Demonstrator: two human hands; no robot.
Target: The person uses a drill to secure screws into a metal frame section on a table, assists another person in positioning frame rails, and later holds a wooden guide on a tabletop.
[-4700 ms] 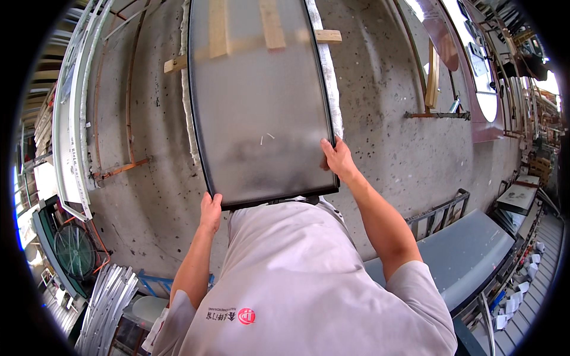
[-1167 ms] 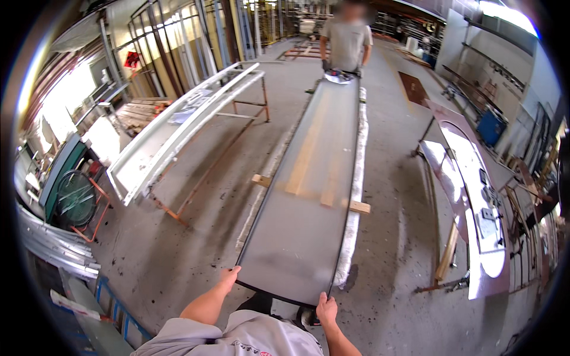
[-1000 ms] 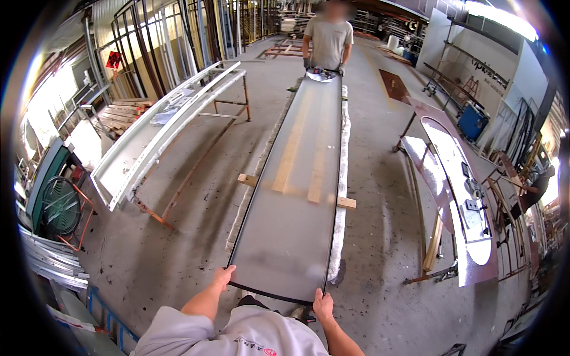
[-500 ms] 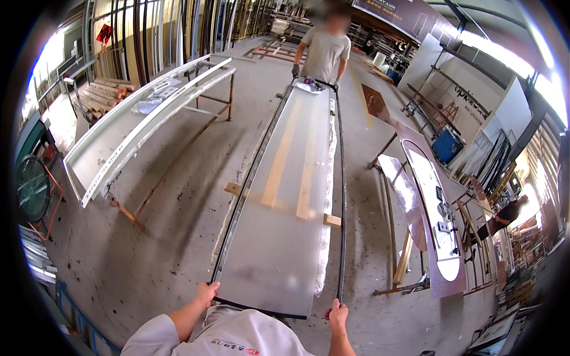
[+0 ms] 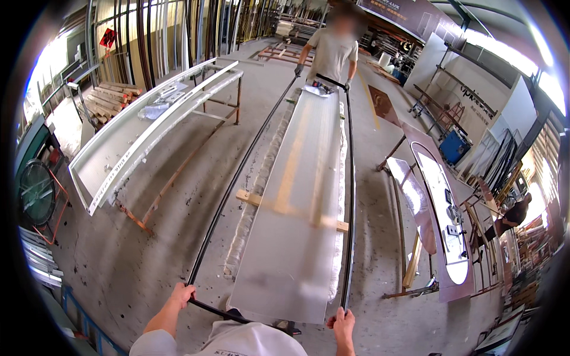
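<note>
I hold the near end of a long black frame, a slim open rectangle that stretches from my waist toward twelve o'clock. My left grip is closed on its near corner at about ten o'clock from my middle; my right grip is curled round the near end of the right rail, at about three. The rails are glossy black. My shirt hides part of the near crossbar, and I cannot tell how high the frame hangs above what lies inside its outline.

There, a greyish, cloudy panel rests on a white-padded bench. Timber strips show blurred through it, and a crosspiece pokes out toward eleven o'clock. The right rail runs close beside the panel, the left well apart from it. On the panel's far end sits a tool, too small to make out.

At twelve, a co-worker has gloved hands at the frame's far end.

At eleven, a white-rimmed tray-like piece holds crumpled clear plastic. Toward two lies a maroon panel; beyond it, toward half past one, a blue container, its contents unreadable from here.
</note>
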